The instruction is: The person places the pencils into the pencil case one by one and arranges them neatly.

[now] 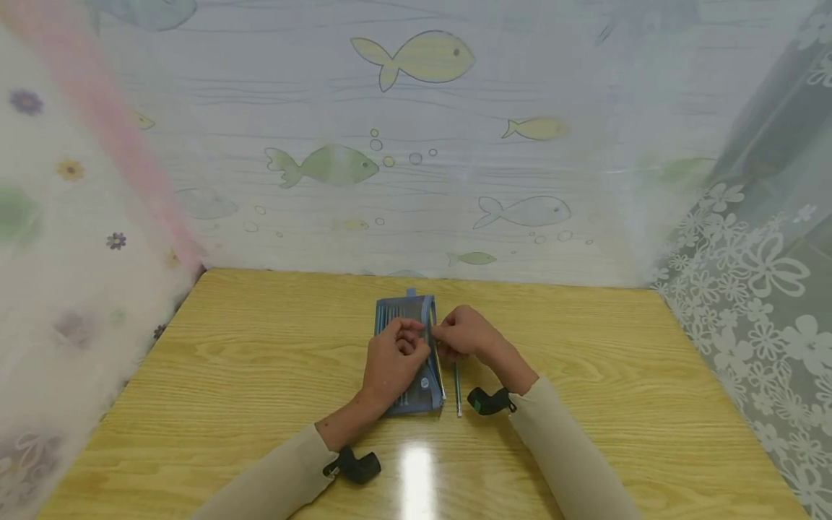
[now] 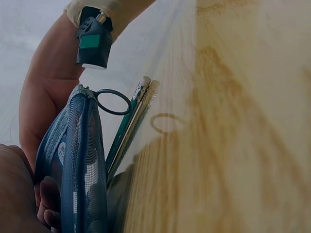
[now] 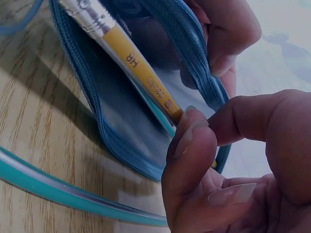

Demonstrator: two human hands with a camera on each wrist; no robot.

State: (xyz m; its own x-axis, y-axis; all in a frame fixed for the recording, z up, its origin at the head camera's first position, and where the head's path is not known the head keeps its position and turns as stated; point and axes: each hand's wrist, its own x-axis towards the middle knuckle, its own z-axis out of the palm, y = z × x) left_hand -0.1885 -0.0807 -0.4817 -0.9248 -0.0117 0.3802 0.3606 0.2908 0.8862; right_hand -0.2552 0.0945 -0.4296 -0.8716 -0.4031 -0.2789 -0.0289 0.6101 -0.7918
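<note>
A blue mesh pencil case (image 1: 425,399) lies on the table, its zipped side gaping toward the right; several thin sticks show through the mesh. My left hand (image 1: 392,367) lies over it, and its fingers grip the edge of the opening, as the right wrist view shows. With thumb and fingertips, my right hand (image 1: 469,334) pinches a yellow pencil (image 3: 141,68) marked HB, which lies along the open mouth with its metal-ferruled end toward me. Under the right hand a green pencil (image 1: 458,390) rests on the table beside the case, partly hidden by the fingers.
A wood-grain table (image 1: 273,332) spreads around the case. Behind it hangs a fish-patterned curtain (image 1: 416,166), with a floral sheet (image 1: 84,238) at left and a lace curtain (image 1: 767,289) at right. A loop (image 2: 114,102) sticks out from the case's end.
</note>
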